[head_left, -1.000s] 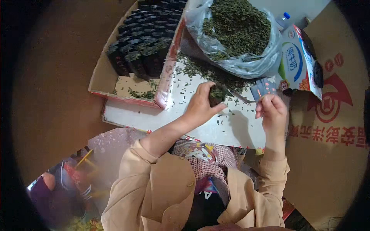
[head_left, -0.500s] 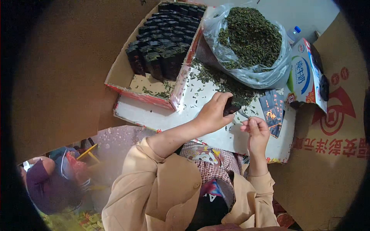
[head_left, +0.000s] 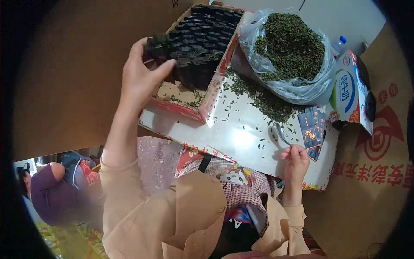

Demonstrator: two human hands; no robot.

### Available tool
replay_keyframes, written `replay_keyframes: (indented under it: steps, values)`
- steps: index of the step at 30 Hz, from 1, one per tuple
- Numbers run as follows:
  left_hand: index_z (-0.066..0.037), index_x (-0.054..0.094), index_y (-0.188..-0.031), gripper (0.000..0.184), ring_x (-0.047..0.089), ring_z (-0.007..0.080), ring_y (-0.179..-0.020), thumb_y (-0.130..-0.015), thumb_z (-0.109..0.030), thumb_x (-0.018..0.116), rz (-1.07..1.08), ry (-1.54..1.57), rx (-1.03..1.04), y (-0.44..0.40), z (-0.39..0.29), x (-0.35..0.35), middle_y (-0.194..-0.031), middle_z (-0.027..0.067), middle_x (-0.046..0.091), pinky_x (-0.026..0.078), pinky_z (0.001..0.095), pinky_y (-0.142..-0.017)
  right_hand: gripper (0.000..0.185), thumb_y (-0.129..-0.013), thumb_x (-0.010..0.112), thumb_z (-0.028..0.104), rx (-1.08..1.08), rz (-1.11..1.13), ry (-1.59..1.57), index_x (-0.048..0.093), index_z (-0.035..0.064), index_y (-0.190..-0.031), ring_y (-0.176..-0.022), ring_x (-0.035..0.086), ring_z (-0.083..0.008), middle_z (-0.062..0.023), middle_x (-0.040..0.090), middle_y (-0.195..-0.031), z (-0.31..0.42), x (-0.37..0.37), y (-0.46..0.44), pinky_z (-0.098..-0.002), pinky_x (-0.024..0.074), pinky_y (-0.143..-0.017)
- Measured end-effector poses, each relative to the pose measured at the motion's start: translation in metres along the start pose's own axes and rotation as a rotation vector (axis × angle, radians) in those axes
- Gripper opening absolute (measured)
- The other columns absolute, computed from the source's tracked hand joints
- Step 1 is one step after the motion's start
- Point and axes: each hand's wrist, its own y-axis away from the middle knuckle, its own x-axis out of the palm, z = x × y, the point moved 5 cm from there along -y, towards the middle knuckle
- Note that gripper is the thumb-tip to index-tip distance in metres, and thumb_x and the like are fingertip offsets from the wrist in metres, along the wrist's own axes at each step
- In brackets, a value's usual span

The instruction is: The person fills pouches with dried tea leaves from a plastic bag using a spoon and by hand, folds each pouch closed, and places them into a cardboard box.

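My left hand grips a dark pouch with leaves at its top, over the left side of a cardboard box holding rows of dark pouches. Between the fingers of my right hand is a small metal spoon, its bowl above the white board. Loose dried leaves lie scattered there. Behind them a clear plastic bag is heaped with dried leaves. Flat dark packets with orange print lie right of the spoon.
A milk carton and a blue-capped bottle stand at the back right. Large cardboard rises on the right, and more cardboard on the left. Another person in purple is at the lower left.
My left hand has moved from the board, beside the spoon, leftward to the box with the pouch. My right hand has moved down with the spoon, away from the pouch. The view has shifted.
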Motion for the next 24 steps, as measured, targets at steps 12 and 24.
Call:
replay_keyframes:
  steps: [12, 24]
  values:
    - [0.002, 0.045, -0.124, 0.065, 0.058, 0.0361, -0.109, -0.071, -0.018, 0.077, 0.247, -0.431, -0.223, -0.023, 0.106, 0.030, -0.115, 0.0237, 0.060, 0.045, 0.0396, -0.092, 0.014, -0.093, 0.057, 0.011, 0.017, -0.018, -0.029, 0.058, -0.0017, -0.099, -0.062, 0.061, -0.0157, -0.0105, 0.064, -0.081, -0.001, -0.007, 0.002, -0.0267, 0.0511, -0.061]
    - [0.004, 0.041, -0.126, 0.075, 0.057, 0.0353, -0.111, -0.066, -0.016, 0.081, 0.265, -0.478, -0.304, -0.026, 0.104, 0.053, -0.117, 0.0265, 0.058, 0.045, 0.0388, -0.094, 0.015, -0.094, 0.057, 0.013, 0.054, -0.050, -0.031, 0.058, -0.0009, -0.099, -0.061, 0.062, -0.0156, -0.0102, 0.065, -0.079, -0.008, -0.012, 0.006, -0.0261, 0.0513, -0.057]
